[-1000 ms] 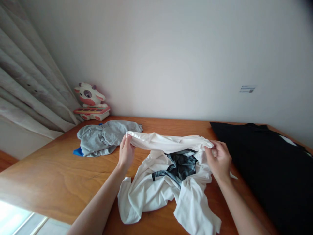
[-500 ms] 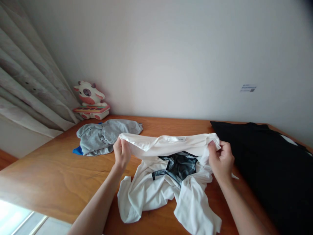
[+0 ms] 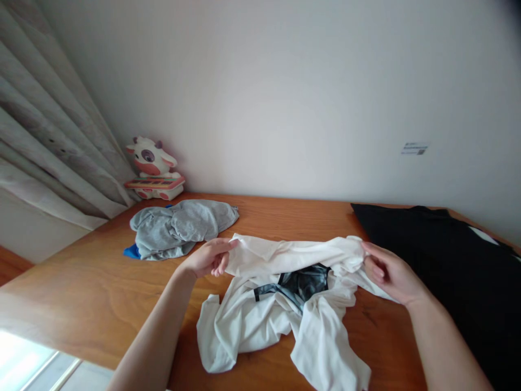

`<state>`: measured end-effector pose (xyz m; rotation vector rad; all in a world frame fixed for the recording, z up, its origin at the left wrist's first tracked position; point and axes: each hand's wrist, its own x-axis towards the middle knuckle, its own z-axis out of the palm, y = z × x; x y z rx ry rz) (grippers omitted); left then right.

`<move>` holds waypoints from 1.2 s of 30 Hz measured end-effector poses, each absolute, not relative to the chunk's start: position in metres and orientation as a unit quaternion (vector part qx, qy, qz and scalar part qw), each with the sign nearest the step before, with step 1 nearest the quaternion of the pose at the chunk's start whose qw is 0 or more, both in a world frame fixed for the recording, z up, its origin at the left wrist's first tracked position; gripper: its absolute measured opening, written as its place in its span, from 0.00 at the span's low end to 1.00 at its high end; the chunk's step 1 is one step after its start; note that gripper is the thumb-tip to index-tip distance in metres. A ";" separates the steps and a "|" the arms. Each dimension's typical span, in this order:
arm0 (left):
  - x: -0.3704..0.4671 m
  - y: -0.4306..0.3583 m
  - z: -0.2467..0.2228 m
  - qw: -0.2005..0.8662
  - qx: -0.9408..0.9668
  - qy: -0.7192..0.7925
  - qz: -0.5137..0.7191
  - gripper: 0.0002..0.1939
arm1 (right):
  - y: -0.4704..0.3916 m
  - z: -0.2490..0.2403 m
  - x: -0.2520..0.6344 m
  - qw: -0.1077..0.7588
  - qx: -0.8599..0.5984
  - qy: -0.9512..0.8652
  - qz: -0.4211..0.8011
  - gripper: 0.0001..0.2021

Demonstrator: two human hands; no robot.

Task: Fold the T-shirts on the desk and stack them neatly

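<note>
A crumpled white shirt (image 3: 252,320) with a dark grey and black print (image 3: 305,283) lies on the wooden table in front of me. Its far edge is raised in a band stretched between my hands. My left hand (image 3: 209,257) pinches the left end of that band between thumb and fingers. At the right end, my right hand (image 3: 388,271) grips the cloth with its thumb on top. Two loose parts of the shirt spread toward me; folds hide the rest of its shape.
A grey garment (image 3: 183,225) with a bit of blue cloth (image 3: 132,251) lies at the back left of the wooden table (image 3: 81,293). Behind it sits a cow toy with a keyboard (image 3: 152,168). Black cloth (image 3: 443,271) covers the right side. A curtain (image 3: 49,125) hangs at left.
The raised band of the shirt has come down a little and its label has turned out of sight. Both hands have tilted; my right hand has moved to the right.
</note>
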<state>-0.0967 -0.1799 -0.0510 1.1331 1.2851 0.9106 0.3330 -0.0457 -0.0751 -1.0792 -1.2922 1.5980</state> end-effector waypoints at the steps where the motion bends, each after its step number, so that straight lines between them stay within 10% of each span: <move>1: -0.102 -0.186 -0.049 0.612 0.491 0.512 0.350 0.28 | -0.047 -0.077 0.343 0.351 -0.411 -0.506 0.672 0.24; 6: -0.107 -0.196 -0.046 0.698 0.543 0.383 0.268 0.18 | -0.049 -0.090 0.366 0.222 -0.339 -0.540 0.737 0.17; 12: -0.076 -0.157 -0.055 0.271 0.476 0.461 0.699 0.31 | -0.040 -0.083 0.318 0.535 -0.323 -0.583 0.519 0.26; 24: -0.031 -0.165 -0.079 0.078 0.806 0.551 0.199 0.14 | -0.023 -0.145 0.301 0.339 -0.451 -0.822 0.075 0.23; 36: -0.053 -0.166 -0.080 -0.008 0.727 0.637 0.256 0.21 | -0.028 -0.123 0.310 0.340 -0.635 -0.694 -0.011 0.25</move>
